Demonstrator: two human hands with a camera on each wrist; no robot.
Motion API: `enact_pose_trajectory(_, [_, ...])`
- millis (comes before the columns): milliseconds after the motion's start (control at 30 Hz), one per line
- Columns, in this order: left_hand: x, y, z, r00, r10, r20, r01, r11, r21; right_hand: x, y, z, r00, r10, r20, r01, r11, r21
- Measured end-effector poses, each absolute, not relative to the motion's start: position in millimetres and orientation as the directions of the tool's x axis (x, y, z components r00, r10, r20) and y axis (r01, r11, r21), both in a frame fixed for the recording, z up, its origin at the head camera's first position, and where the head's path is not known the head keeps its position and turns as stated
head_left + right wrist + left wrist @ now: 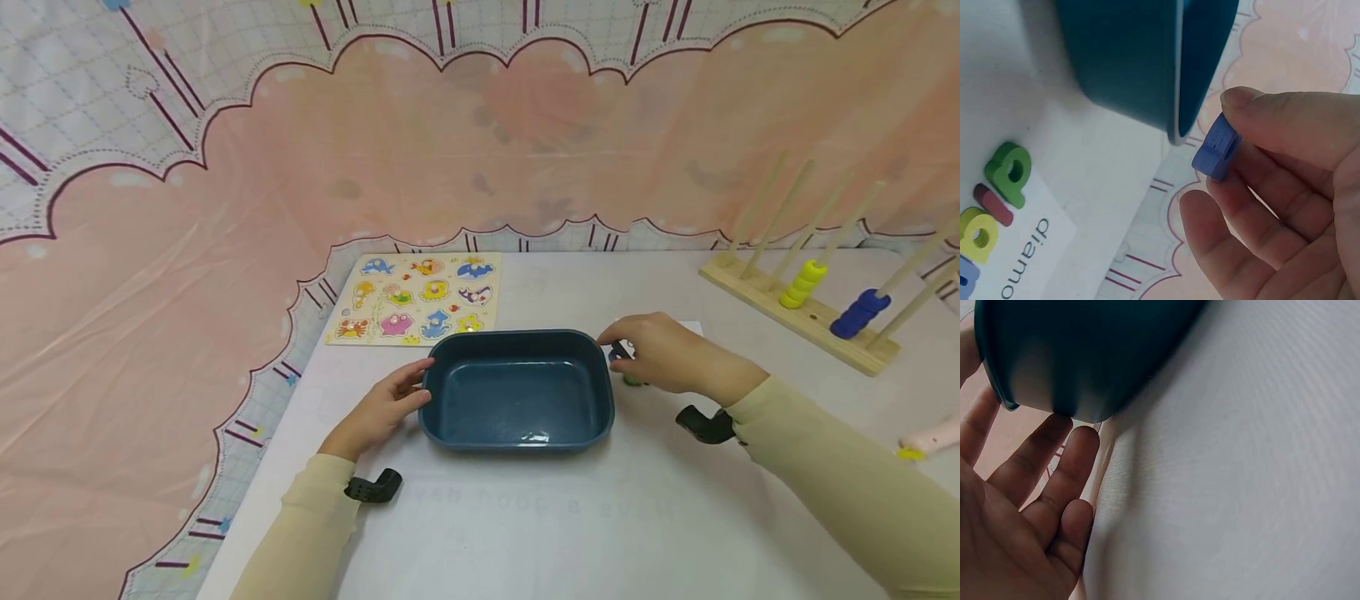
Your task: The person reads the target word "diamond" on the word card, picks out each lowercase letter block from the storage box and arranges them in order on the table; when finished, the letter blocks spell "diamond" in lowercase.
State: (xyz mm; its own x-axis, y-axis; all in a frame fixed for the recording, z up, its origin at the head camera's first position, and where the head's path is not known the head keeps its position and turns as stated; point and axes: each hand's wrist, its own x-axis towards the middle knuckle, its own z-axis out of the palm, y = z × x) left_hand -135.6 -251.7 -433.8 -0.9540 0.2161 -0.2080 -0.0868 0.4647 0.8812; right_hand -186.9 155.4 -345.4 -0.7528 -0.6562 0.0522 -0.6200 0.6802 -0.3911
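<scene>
A dark teal rectangular tray (517, 437) sits empty on the white table. My left hand (386, 408) rests against its left wall with straight fingers (1054, 462) touching the tray (1085, 356) near its bottom edge. My right hand (660, 352) hovers just right of the tray's far right corner and pinches a small blue wooden letter piece (1216, 149) between thumb and fingers, close to the tray's rim (1179, 75). Below it on the table lie a green letter (1009, 173), a dark red piece (992, 204) and a yellow-green letter (975, 232) on a white word card (1029, 250).
An animal peg puzzle board (417, 300) lies behind the tray. A wooden rack with dowels (802, 308) holding yellow rings (802, 283) and blue rings (858, 312) stands at the right. A pink toy (933, 437) lies at the right edge. A pink cloth backdrop surrounds the table.
</scene>
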Motion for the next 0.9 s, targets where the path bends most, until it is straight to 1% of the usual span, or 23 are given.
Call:
enact_pose_trajectory(167, [-135.6,-251.3,-433.9,-0.953,0.210,-0.218,-0.097,0.470,0.877,-187.2,160.8,-347.9,-0.768,-0.637,0.065,-0.605,0.689,-0.399])
enact_pose_trajectory(400, [-135.0,-251.2,-432.4,-0.954,0.214,-0.212,-0.092,0.465,0.880,-188.2,172.1,-349.2,-0.794,-0.607,0.019,-0.566,0.728,-0.387])
enact_pose_trajectory(633, [-135.7,-252.1,-432.1,-0.954,0.212,-0.211,-0.093,0.463,0.882,-184.9,191.6,-352.6,-0.809,-0.587,0.024,-0.552,0.746,-0.374])
enact_pose_trajectory(900, [-137.3,-249.4,-434.1,-0.952,0.226,-0.206,-0.083,0.459,0.885,-178.2,215.7,-360.3,-0.850,-0.526,-0.006,-0.488,0.793,-0.363])
